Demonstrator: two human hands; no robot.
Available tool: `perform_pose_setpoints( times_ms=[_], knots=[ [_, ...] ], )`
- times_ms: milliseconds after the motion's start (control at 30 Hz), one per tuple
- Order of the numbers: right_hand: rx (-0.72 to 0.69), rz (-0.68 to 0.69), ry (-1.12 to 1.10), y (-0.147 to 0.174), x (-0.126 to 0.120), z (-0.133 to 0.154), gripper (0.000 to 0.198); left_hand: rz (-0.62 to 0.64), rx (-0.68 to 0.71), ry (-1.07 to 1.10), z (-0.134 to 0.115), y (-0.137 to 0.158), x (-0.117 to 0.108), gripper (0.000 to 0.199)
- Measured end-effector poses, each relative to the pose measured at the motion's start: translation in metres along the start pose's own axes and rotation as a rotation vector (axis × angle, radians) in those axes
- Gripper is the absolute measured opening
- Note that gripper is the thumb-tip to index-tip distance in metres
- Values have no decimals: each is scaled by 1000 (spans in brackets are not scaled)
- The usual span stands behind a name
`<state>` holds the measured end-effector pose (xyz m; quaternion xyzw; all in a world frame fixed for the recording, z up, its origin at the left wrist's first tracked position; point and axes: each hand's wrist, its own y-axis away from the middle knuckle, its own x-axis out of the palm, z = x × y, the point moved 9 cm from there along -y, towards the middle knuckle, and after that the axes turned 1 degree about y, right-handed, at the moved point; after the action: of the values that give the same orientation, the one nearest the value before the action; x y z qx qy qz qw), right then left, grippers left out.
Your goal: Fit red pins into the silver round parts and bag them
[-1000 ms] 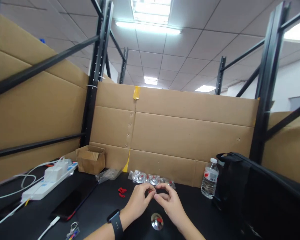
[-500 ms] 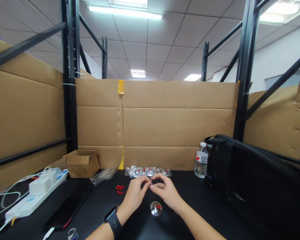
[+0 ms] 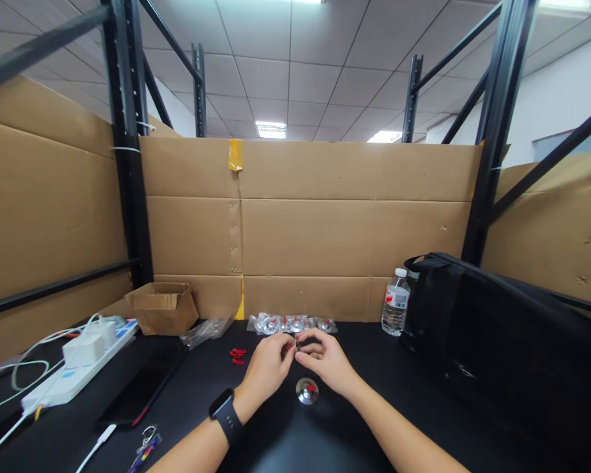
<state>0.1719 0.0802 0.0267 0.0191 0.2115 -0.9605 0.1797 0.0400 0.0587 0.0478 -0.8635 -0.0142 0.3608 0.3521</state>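
Observation:
My left hand [image 3: 272, 358], with a dark watch [image 3: 225, 412] on its wrist, is closed in a pinch above the table. Opposite it, my right hand [image 3: 326, 358] pinches too, and the fingertips of both meet around something small and thin that I cannot make out. Just below them on the black table lies a round, shiny metal disc [image 3: 305, 394] with a red mark on it. Several small red pieces [image 3: 237, 355] lie left of my left hand. Behind my fingers, several silvery round items in clear plastic wrapping [image 3: 290, 323] form a row.
At the left are a white power strip [image 3: 64, 381] with cables, a dark tablet-like device [image 3: 142, 384], an open cardboard box [image 3: 162, 309] and a keyring [image 3: 148, 443]. A water bottle [image 3: 395, 303] and a large black bag [image 3: 497, 368] stand at the right, before cardboard walls [image 3: 305, 236].
The view has tilted down slightly, so everything sits a little higher and more of the keyring shows. Both hands remain pinched together above the disc, with only slight finger movement.

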Motion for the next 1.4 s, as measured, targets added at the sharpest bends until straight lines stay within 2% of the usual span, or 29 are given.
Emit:
perform_pose_setpoints(
  times_ms=[300,467,733,1033,1200,1400],
  knots=[
    [-11,-18,-39,-2,-5,-1,40,-40,69,78,-11,0,-8,18],
    [-10,18,-77,0,0,2,39,-75,89,36,-12,0,-10,17],
    [4,-18,-13,1,-1,6,39,-71,179,-56,-21,4,-9,17],
    [17,27,-36,-1,-3,6,43,-69,68,68,-16,-1,-11,17],
    [-70,11,93,-4,-13,12,32,-52,20,115,-12,-2,-9,19],
    [-172,35,342,-1,-11,21,27,-20,55,167,-14,0,-5,15]
  ],
)
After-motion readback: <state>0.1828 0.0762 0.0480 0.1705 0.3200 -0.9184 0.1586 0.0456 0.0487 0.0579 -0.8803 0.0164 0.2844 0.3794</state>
